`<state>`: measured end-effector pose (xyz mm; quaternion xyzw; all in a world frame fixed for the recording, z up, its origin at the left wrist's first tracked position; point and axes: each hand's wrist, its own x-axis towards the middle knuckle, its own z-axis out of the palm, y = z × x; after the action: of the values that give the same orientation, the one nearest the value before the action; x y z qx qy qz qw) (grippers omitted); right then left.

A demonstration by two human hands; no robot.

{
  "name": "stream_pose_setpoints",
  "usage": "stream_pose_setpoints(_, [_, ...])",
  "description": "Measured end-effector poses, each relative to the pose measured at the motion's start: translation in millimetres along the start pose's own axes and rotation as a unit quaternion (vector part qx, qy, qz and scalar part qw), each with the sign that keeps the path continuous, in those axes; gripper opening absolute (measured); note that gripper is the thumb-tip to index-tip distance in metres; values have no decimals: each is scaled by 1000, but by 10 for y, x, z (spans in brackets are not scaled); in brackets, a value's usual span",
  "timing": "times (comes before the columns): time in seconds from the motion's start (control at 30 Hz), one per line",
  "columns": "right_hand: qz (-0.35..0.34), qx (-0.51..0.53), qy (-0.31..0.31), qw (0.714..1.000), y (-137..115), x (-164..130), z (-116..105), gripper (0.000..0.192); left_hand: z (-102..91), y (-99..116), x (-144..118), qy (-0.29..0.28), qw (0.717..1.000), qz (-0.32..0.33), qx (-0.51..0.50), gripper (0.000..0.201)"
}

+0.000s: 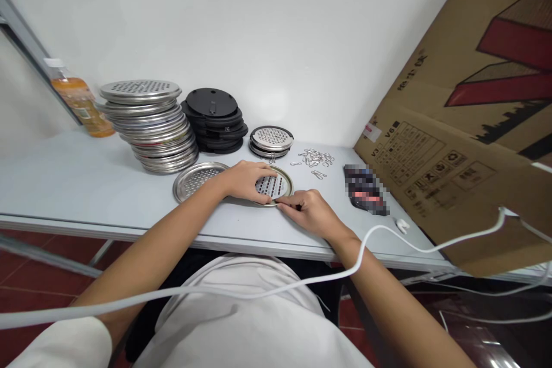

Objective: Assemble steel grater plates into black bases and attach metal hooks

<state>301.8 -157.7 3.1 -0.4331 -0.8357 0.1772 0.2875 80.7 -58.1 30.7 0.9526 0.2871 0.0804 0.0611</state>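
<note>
While the left hand (pixel 246 180) lies flat, fingers spread, on a perforated metal disc (pixel 276 185) near the middle of the desk (pixel 64 184), the right hand (pixel 311 211) pinches the disc's rim at six o'clock. A second disc (pixel 196 179) lies at nine o'clock, loose clips (pixel 314 158) at one o'clock.

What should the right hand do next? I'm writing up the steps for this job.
Probably press the small piece at the disc rim home. The left hand lies flat on the disc, holding it on the table, and the right hand pinches at its near rim. What it pinches is too small to tell; loose clips lie behind.
</note>
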Motion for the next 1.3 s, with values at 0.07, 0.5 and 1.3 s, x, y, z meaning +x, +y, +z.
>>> stream_pose_setpoints(0.07, [-1,-1,2,1000,7,0,4,23,-1,-4,4,-1,1000,0,2,75])
stream_pose_setpoints(0.5, [21,-8,27,999,11,-27,12,24,-41,37,-6,-4,1000,0,-13,73])
stream_pose_setpoints(1.3, [77,5,54,996,-28,-31,4,23,-3,-2,-9,-47,998,-14,-26,81])
